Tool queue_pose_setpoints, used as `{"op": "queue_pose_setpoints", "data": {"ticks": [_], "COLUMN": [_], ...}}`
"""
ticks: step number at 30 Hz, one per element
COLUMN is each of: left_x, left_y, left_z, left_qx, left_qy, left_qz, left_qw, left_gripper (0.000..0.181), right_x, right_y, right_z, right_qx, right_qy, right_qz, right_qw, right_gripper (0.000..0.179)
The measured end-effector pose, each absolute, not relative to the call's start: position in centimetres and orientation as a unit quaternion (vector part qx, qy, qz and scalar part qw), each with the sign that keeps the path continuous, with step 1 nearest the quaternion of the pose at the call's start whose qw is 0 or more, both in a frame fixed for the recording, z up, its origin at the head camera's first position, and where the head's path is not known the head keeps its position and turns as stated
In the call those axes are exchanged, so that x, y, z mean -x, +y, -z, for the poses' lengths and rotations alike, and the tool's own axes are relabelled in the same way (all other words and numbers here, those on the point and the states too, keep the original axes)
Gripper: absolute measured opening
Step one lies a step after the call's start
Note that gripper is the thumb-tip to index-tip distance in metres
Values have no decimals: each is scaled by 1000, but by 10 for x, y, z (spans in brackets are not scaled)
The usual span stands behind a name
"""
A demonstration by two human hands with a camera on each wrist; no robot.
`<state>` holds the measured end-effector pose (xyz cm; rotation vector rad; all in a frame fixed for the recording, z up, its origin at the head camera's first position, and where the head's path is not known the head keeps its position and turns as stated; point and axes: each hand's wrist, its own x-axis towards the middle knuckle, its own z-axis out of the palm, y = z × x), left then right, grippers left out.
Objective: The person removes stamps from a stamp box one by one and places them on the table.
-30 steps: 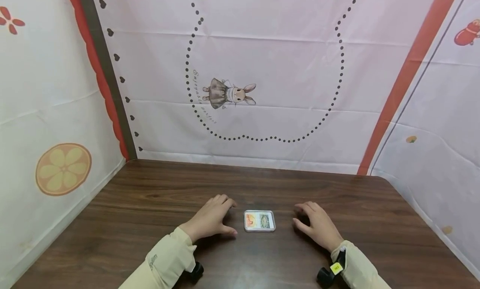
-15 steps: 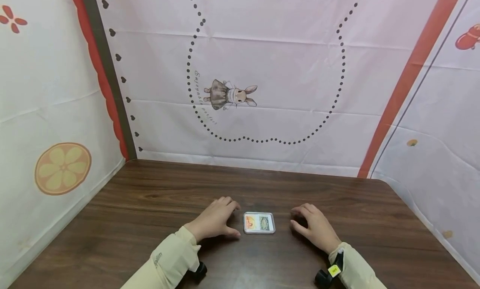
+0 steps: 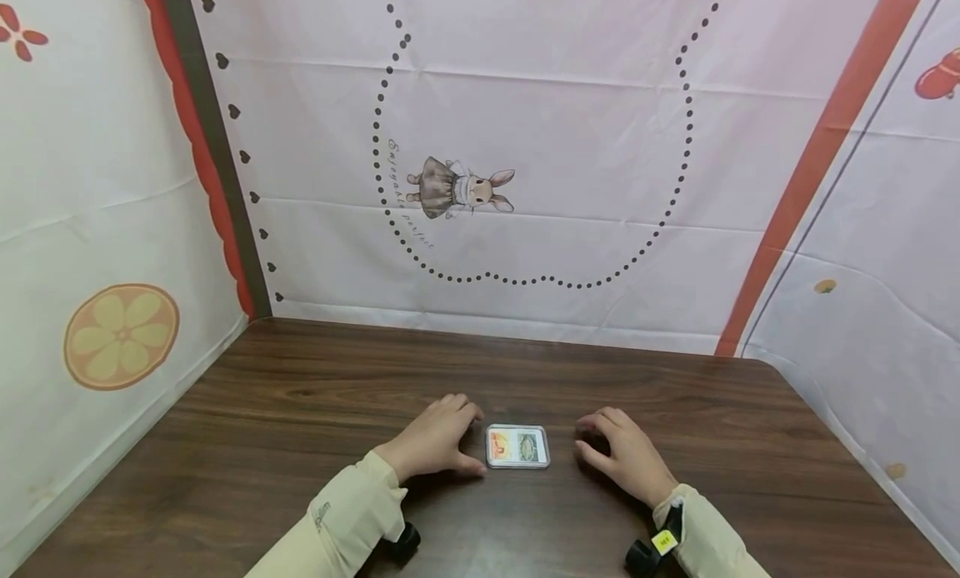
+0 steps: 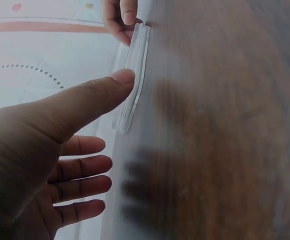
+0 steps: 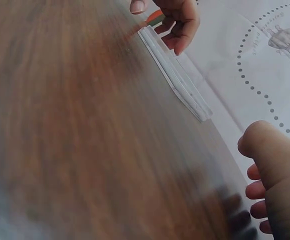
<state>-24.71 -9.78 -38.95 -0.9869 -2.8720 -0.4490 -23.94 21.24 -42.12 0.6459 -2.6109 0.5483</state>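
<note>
A small, flat, clear plastic case (image 3: 517, 446) lies on the brown wood-grain table (image 3: 360, 370), with an orange picture and a greenish picture showing through its top. My left hand (image 3: 437, 439) is just left of it, thumb and fingers spread apart and holding nothing. In the left wrist view the thumb overlaps the case's edge (image 4: 139, 75); whether they touch I cannot tell. To the right, with a wider gap, my right hand (image 3: 628, 457) is held low with loosely bent fingers and nothing in them. The right wrist view shows the case (image 5: 175, 75) edge-on, apart from that hand.
A pale printed cloth (image 3: 555, 161) with a rabbit figure hangs behind the table's far edge. More cloth (image 3: 90, 195) closes off the left side, and another panel (image 3: 862, 311) the right. Black camera mounts (image 3: 642, 557) sit at both wrists.
Both hands have moved slightly inward toward the case, the left one rightward and the right one leftward. The case stays on the table; the view has shifted a little.
</note>
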Motion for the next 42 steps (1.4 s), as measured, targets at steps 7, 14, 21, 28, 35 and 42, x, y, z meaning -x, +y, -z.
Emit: {"op": "queue_pose_setpoints", "data": {"ticks": [7,14,21,28,35,42], "left_x": [250,252,252,252,253,256], "left_y": [-94,-93,-92,-91,-90,-89], "left_z": [392,393,393,392,393,394], "left_qx": [324,326,331,332,332,336], "left_qy": [-935,-935,-933,-932,-932,-932], "left_qz": [138,137,141,143,146,137], "left_qw": [32,32,24,18,16,21], "left_gripper": [66,64,63,63,62,63], "right_x": [241,242,243,244,246,246], "right_y": [209,207,205,202,196,192], "right_z": [420,420,420,420,419,417], "right_qx": [-232,-240,-239,-241,-249,-254], "right_qy": [-934,-931,-932,-931,-931,-931], "right_qz": [-196,-192,-193,-200,-199,-196], "right_qw": [190,199,192,185,180,175], "right_gripper": [19,20,20,21,25,28]}}
